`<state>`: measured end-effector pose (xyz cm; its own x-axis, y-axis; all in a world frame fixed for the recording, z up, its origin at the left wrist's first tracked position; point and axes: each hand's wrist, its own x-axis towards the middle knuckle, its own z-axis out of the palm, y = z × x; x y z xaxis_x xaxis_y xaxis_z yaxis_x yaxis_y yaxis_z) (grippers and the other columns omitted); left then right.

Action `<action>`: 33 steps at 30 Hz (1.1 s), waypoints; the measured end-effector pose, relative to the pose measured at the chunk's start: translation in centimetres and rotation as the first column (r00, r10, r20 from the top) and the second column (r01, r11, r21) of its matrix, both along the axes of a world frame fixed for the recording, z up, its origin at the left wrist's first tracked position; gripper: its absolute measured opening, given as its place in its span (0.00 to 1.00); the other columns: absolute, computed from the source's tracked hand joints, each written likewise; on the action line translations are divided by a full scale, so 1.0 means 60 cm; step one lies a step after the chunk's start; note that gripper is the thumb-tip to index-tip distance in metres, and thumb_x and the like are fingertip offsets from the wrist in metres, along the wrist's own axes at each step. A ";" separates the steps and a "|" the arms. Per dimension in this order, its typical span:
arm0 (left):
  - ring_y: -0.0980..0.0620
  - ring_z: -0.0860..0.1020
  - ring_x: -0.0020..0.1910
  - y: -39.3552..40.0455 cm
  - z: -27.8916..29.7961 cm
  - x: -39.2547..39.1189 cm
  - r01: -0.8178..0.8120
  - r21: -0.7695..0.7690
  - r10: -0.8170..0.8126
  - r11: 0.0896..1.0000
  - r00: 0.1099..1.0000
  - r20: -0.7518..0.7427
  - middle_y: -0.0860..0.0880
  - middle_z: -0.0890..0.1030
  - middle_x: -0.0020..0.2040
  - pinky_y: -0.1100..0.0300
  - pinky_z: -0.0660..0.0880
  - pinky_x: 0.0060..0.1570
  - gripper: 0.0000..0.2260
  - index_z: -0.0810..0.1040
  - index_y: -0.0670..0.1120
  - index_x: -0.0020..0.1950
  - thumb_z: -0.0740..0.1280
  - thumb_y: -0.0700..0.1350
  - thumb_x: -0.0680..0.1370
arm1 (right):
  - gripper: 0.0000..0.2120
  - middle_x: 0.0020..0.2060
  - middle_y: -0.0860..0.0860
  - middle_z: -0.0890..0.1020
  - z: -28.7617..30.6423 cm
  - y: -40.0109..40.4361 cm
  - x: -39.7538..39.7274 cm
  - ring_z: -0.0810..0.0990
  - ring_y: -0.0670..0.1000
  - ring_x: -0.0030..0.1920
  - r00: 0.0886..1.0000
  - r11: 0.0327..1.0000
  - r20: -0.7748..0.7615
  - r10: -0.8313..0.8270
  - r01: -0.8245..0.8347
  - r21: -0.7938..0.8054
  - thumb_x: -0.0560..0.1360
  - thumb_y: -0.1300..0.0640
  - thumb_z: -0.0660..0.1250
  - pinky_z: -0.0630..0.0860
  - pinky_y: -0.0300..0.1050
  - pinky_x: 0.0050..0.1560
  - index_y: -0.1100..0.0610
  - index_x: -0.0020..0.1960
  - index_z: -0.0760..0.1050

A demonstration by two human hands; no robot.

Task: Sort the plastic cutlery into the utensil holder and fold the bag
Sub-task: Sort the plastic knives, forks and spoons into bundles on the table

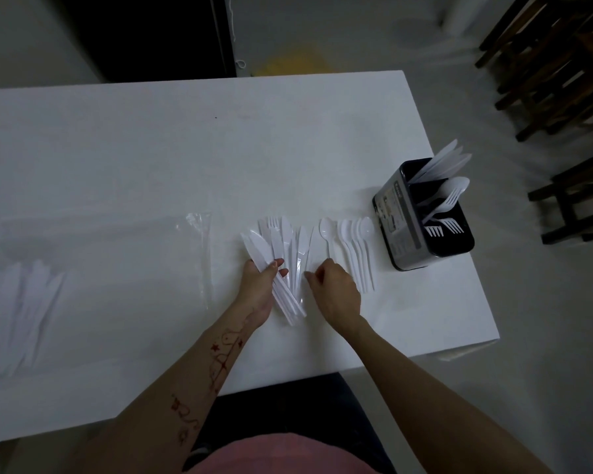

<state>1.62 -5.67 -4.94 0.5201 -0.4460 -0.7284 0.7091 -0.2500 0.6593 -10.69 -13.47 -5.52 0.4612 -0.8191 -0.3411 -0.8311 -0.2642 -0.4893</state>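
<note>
Head view, the only one. Held a fan of knives in the left hand, lower centre of frame, fingers curled around the handles, blades pointing up-left, handle ends trailing down-right past the wrist. Hovered with the right hand just right of that bundle, fingers pinched together at a loose knife; could not tell whether actually gripping it or only touching.

Lay in the centre of the frame on the white table: loose pile of knives and forks, long axes running roughly up-down in frame, handles toward the person. Just right of the right hand, a row of spoons, bowls up, same axis.

Stood at centre right, near the table edge, the black utensil holder, already partly filled with knives, spoons and forks, well apart from both hands, up-right of them. Nearer to the right hand; probably a reach rightward needed for the drop-off.

Lay flat at left of the frame the clear bag, some cutlery apparently inside at far left, not yet folded.
</note>
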 end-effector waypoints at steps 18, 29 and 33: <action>0.49 0.79 0.47 -0.003 0.003 -0.006 -0.021 -0.060 0.017 0.998 0.998 -0.062 0.46 0.79 0.53 0.58 0.76 0.44 0.16 0.73 0.40 0.64 0.68 0.38 0.77 | 0.08 0.44 0.50 0.81 0.017 -0.010 -0.009 0.81 0.50 0.42 0.984 0.985 0.092 -0.151 0.142 0.100 0.80 0.52 0.65 0.75 0.43 0.40 0.56 0.52 0.73; 0.49 0.79 0.46 0.005 -0.005 -0.001 -0.022 0.012 0.021 1.000 1.000 0.023 0.41 0.79 0.57 0.54 0.77 0.47 0.16 0.72 0.37 0.64 0.66 0.38 0.78 | 0.10 0.39 0.47 0.82 -0.009 0.008 0.000 0.81 0.47 0.39 0.976 0.987 0.213 -0.045 0.010 0.163 0.79 0.48 0.66 0.79 0.44 0.44 0.54 0.48 0.77; 0.46 0.79 0.50 0.018 -0.009 0.005 -0.027 0.024 0.027 0.999 0.999 0.036 0.41 0.79 0.58 0.56 0.76 0.44 0.15 0.72 0.38 0.65 0.66 0.37 0.78 | 0.11 0.41 0.50 0.83 -0.023 0.008 0.022 0.83 0.51 0.41 0.973 0.956 0.129 -0.190 0.154 0.251 0.78 0.47 0.68 0.81 0.50 0.47 0.56 0.49 0.77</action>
